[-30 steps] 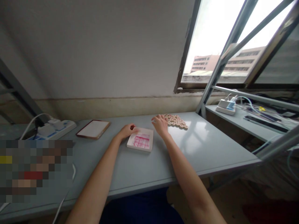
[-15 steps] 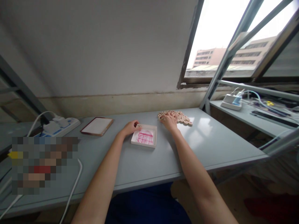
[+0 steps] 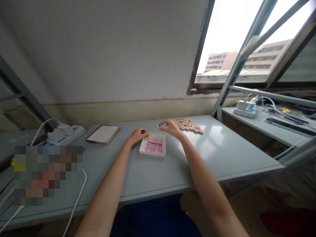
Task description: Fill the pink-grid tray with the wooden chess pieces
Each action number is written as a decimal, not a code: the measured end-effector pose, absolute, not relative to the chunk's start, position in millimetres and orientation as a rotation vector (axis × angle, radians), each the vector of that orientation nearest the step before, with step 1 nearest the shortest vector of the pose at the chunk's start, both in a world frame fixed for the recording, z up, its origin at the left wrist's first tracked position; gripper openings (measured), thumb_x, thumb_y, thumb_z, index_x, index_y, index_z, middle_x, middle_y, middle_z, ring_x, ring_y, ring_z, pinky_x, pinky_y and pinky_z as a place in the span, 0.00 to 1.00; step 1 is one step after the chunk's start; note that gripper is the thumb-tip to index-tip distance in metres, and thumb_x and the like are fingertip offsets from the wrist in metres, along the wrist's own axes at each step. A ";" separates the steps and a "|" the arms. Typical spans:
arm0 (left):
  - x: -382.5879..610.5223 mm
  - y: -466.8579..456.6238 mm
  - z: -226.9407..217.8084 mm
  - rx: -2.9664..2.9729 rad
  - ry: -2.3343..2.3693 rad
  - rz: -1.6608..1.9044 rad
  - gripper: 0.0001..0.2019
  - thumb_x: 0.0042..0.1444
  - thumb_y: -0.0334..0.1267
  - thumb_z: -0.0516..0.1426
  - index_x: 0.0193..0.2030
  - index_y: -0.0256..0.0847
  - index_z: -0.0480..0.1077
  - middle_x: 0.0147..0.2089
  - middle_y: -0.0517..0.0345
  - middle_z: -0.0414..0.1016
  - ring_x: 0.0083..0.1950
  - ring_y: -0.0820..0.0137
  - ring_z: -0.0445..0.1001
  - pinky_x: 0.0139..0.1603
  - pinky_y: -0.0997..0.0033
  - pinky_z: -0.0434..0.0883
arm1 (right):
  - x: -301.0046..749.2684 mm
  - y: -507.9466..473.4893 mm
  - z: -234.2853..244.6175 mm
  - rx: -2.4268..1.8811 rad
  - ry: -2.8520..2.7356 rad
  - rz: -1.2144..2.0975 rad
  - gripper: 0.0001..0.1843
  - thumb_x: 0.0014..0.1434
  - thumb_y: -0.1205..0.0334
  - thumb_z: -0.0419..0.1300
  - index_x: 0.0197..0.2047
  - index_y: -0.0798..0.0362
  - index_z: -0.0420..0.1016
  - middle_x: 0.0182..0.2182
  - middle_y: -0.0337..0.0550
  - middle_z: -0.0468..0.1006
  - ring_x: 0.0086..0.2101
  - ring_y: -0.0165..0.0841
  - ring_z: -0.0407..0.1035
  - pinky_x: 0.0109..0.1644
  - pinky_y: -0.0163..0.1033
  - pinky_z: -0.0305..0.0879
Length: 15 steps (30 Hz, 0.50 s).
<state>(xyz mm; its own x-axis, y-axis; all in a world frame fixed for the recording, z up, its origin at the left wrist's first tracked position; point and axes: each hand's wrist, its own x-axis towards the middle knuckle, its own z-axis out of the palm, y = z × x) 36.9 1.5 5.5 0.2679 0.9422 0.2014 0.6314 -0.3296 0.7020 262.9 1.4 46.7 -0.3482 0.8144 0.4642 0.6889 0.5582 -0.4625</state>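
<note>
A shallow white box (image 3: 165, 146) with a pink-lined sheet in it lies at the table's middle. My left hand (image 3: 137, 136) is closed at its far left corner, thumb over the rim. Something small and pale shows beneath the thumb; it looks like a disc, partly hidden. Just right of the box's far edge, my right hand (image 3: 172, 129) is raised, pinching a round wooden chess piece (image 3: 158, 127) between thumb and forefinger. Behind it, rows of round wooden chess pieces (image 3: 190, 125) with carved marks lie flat, some covered by the hand.
A flat reddish-brown framed lid (image 3: 103, 134) with a pale face lies left. Further left are a white power strip (image 3: 71, 133), a white cable (image 3: 82, 184) and a blurred-out area. The wall (image 3: 123, 110) bounds the table's back; a metal post (image 3: 218, 112) stands right.
My right hand has come up and left from the pile of pieces toward the box, with one piece pinched. My left hand stays at the box corner.
</note>
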 end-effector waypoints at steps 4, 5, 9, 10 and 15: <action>38.8 1.2 6.5 2.055 1.426 0.833 0.16 0.44 0.48 0.53 0.29 0.35 0.70 0.28 0.57 0.72 0.30 0.71 0.67 0.31 0.74 0.62 | 242.3 -6.5 40.4 -1.050 -2.333 0.201 0.11 0.46 0.55 0.62 0.34 0.50 0.73 0.34 0.41 0.69 0.39 0.32 0.60 0.42 0.35 0.52; 39.4 1.0 6.8 2.056 1.428 0.830 0.16 0.44 0.48 0.53 0.29 0.35 0.70 0.28 0.56 0.72 0.30 0.71 0.67 0.31 0.74 0.62 | 237.7 -8.4 37.7 -1.059 -2.369 0.177 0.12 0.45 0.55 0.63 0.34 0.50 0.73 0.35 0.41 0.69 0.39 0.33 0.60 0.41 0.35 0.52; 41.2 0.9 7.1 2.072 1.416 0.842 0.18 0.44 0.50 0.52 0.29 0.35 0.71 0.29 0.56 0.73 0.30 0.71 0.67 0.32 0.74 0.63 | 226.6 -14.1 30.7 -1.128 -2.425 0.112 0.13 0.45 0.56 0.63 0.35 0.49 0.71 0.34 0.40 0.70 0.39 0.34 0.61 0.39 0.36 0.49; 41.4 1.2 7.0 2.076 1.406 0.843 0.18 0.45 0.50 0.52 0.29 0.35 0.71 0.29 0.56 0.73 0.31 0.71 0.68 0.32 0.74 0.63 | 225.9 -14.6 30.6 -1.125 -2.435 0.115 0.13 0.45 0.56 0.63 0.36 0.49 0.71 0.32 0.39 0.71 0.38 0.34 0.61 0.39 0.36 0.48; 41.6 2.4 6.5 2.077 1.385 0.826 0.17 0.45 0.49 0.52 0.29 0.36 0.71 0.28 0.57 0.72 0.30 0.71 0.67 0.30 0.75 0.62 | 233.7 -10.5 36.4 -1.097 -2.410 0.154 0.18 0.48 0.56 0.61 0.43 0.47 0.66 0.32 0.37 0.71 0.36 0.32 0.63 0.40 0.36 0.49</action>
<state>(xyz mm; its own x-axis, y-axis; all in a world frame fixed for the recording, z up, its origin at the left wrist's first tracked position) 41.6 2.4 6.5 0.2963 0.9325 0.2063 0.6250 -0.3527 0.6964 233.7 -10.5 36.4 -0.5607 0.7346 0.3821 0.6800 0.6718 -0.2936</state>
